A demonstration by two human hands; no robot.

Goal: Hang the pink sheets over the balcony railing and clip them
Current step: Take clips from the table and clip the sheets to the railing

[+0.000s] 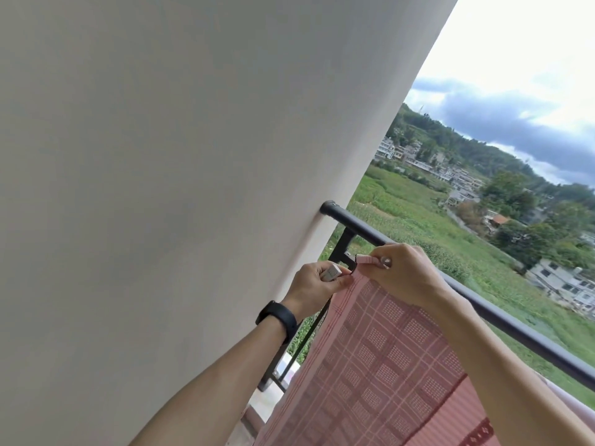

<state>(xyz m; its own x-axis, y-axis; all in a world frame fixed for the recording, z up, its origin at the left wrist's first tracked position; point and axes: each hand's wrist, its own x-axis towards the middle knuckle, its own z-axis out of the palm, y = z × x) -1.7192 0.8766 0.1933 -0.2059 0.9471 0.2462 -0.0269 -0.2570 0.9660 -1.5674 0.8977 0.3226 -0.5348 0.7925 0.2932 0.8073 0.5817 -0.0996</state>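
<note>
Setting: a balcony beside a pale wall [161, 156], with green fields and village houses [563, 281] beyond under a cloudy sky.
Railing [515, 326]: a dark round bar running from the wall down to the right.
Pink sheet [386, 365]: checked fabric draped over the railing, its upper corner bunched at the rail just beside the wall end.
Left hand [317, 286]: closed, pinching a small pale clip [331, 273] between thumb and fingers at the sheet's corner; a black band [278, 318] sits on the wrist.
Right hand [405, 275]: closed, pinching a pink clip [368, 259] against the folded edge on the rail.
</note>
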